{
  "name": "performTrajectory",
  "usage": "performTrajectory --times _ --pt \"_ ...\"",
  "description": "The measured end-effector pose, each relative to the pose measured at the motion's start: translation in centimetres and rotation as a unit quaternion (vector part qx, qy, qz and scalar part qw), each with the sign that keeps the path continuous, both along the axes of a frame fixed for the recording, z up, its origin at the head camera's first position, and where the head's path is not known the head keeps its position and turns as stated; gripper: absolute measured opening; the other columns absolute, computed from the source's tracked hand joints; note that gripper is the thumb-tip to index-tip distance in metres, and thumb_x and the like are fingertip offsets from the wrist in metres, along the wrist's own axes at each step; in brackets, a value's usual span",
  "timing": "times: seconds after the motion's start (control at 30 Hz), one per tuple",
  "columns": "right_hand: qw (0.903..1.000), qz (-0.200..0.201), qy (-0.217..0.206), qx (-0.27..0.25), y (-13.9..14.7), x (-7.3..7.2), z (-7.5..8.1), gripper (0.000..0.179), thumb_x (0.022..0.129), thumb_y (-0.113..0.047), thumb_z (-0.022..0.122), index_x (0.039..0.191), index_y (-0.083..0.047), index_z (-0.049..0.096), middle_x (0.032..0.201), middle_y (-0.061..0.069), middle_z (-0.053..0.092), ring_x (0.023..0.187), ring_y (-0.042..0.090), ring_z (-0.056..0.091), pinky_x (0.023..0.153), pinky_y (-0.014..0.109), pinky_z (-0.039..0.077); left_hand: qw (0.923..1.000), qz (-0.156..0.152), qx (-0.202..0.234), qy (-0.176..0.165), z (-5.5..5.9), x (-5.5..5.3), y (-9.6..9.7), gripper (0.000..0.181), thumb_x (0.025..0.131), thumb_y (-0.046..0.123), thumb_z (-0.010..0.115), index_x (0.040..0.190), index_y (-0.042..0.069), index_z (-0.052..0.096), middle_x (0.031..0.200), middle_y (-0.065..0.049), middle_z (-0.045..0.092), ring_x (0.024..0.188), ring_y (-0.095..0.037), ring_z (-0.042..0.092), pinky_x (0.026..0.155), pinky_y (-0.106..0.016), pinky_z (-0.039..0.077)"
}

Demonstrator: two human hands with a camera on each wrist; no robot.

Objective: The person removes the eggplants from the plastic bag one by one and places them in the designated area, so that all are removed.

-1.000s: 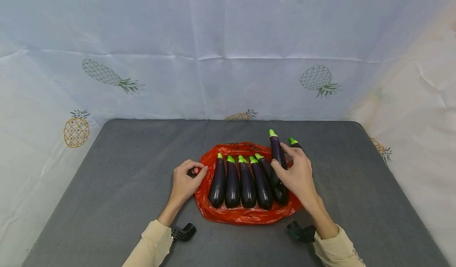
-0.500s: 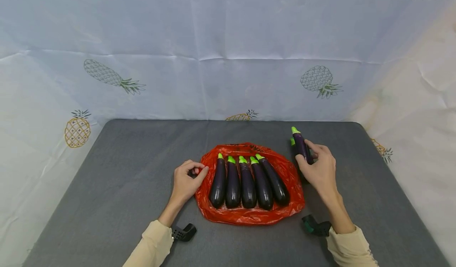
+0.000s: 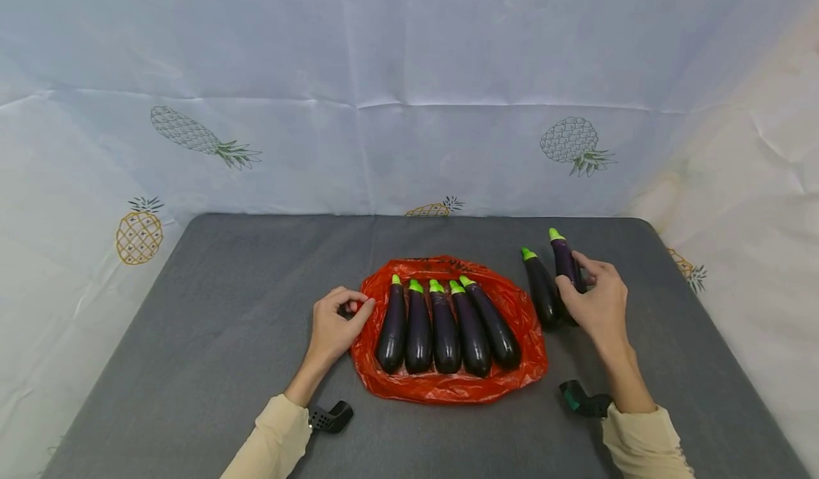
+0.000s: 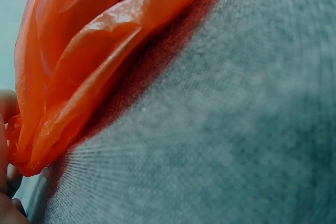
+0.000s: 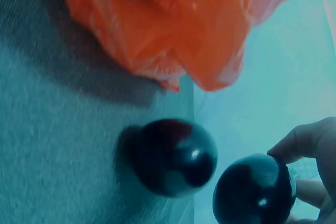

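In the head view my right hand [image 3: 600,301] grips an eggplant [image 3: 564,260] with a bright green cap, right of the bag. Just left of it another eggplant [image 3: 541,287] lies on the table. The right wrist view shows the rounded end of the held eggplant [image 5: 255,190] between my fingers, beside the lying one [image 5: 176,157]. My left hand [image 3: 334,325] pinches the left edge of a red plastic bag [image 3: 441,391]; the left wrist view shows the bag's gathered edge [image 4: 39,150] between fingertips. Several eggplants [image 3: 446,330] lie side by side on the bag.
The dark grey table [image 3: 224,365] extends around the bag on all sides. Behind it hangs a pale cloth [image 3: 384,152] printed with pineapples. A black wrist device [image 3: 329,416] sits at the left wrist, another [image 3: 584,399] at the right.
My right hand has lifted an eggplant from the bag's right side and carried it right, past the one lying on the table. The left hand has stayed at the bag's edge.
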State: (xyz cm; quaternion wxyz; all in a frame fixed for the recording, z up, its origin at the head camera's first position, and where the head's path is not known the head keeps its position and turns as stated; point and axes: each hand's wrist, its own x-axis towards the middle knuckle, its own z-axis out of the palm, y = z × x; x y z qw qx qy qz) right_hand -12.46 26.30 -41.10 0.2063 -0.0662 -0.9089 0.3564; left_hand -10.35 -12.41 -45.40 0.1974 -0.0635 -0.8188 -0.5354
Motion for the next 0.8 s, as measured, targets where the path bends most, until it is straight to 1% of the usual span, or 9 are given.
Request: performTrajectory --times 0.2,0.57,0.8 --pt "0.9997 0.012 -0.019 0.003 0.9 -0.1 -0.4 0.049 0.088 -0.012 0.068 0.135 0.0 0.064 0.13 0.03 0.06 0.094 0.042 0.062 0.065 0.016 0.037 1.0 -0.002 0.001 0.0 0.1 0.0 0.0 0.008 0.083 -0.004 0.079 0.078 -0.001 0.073 0.069 -0.019 0.055 0.065 -0.033 0.052 0.061 -0.024 0.04" --pt "0.9985 0.032 -0.028 0.035 2.3 -0.3 -0.8 0.046 0.091 -0.011 0.07 0.134 0.003 0.063 0.13 0.031 0.06 0.096 0.047 0.064 0.065 0.019 0.04 1.0 -0.001 0.001 -0.005 0.1 0.0 0.0 0.009 0.083 -0.004 0.079 0.078 0.0 0.073 0.068 -0.017 0.055 0.065 -0.033 0.052 0.061 -0.029 0.041" --pt "0.9971 0.042 -0.047 0.042 3.0 -0.4 -1.3 0.046 0.092 -0.012 0.069 0.135 0.004 0.063 0.13 0.033 0.059 0.097 0.048 0.062 0.067 0.032 0.044 1.0 -0.002 0.003 -0.003 0.2 0.1 0.0 0.009 0.083 -0.005 0.079 0.078 -0.001 0.072 0.069 -0.021 0.056 0.065 -0.035 0.052 0.061 -0.029 0.042"
